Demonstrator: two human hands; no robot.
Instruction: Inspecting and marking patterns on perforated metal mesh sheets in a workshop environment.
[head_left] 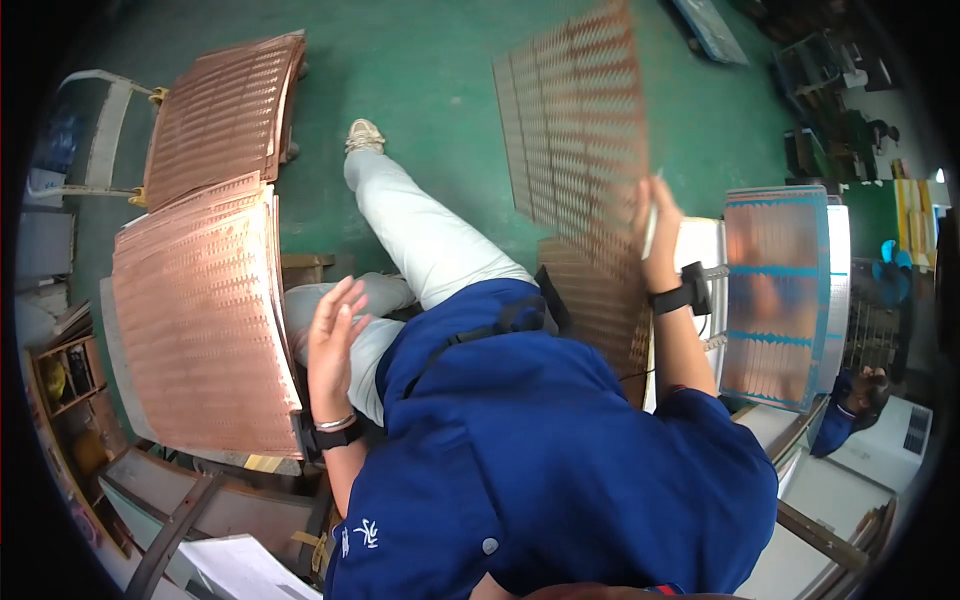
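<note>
My right hand [661, 228] is closed on the near right edge of a copper-coloured sheet [570, 130] with rows of small cut-outs. The sheet hangs tilted over the floor and is slightly blurred. A thin white strip shows at the same fingers; what it is I cannot tell. My left hand [335, 335] is raised with fingers apart and holds nothing. It is beside the right edge of a thick stack of similar copper sheets [195, 320]. More such sheets [595, 300] stand below the held one, partly hidden by it and my body.
A second copper stack [220, 120] lies farther off at the left, by a trolley with a pale handle [105, 130]. On the right is a copper panel with blue bands [775, 300]. Another person [850, 410] is at the far right. The floor [420, 70] is green.
</note>
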